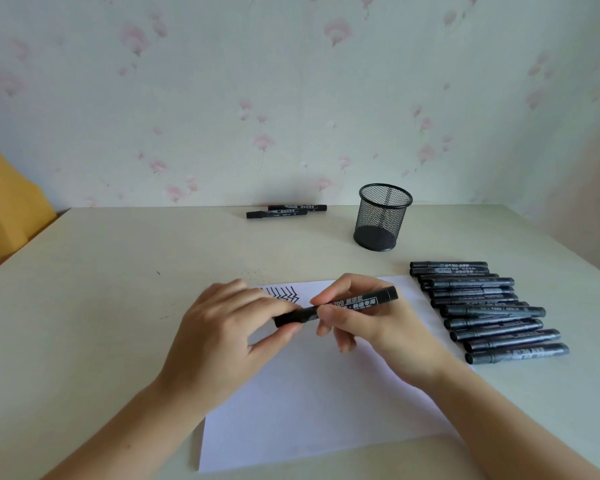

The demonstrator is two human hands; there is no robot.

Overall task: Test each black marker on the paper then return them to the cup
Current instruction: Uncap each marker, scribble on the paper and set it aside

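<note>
The marker (336, 307) was black and lay almost flat between both hands, just above the paper (312, 403). The left hand (222, 334) pinched its cap end with thumb and fingers. The right hand (368, 320) held the middle with curled fingers, and the other end stuck out past that hand's knuckles. White print ran along the marker. The number "700" could be read, with some Chinese signs after it, too small to tell. Black zigzag lines (281, 295) showed on the paper just behind the left hand's fingers. To the right of the right hand lay a row of black markers (489, 310), side by side. Behind the right hand stood the black mesh cup (381, 216). Well behind the left hand lay two more markers (284, 211), near the wall.
</note>
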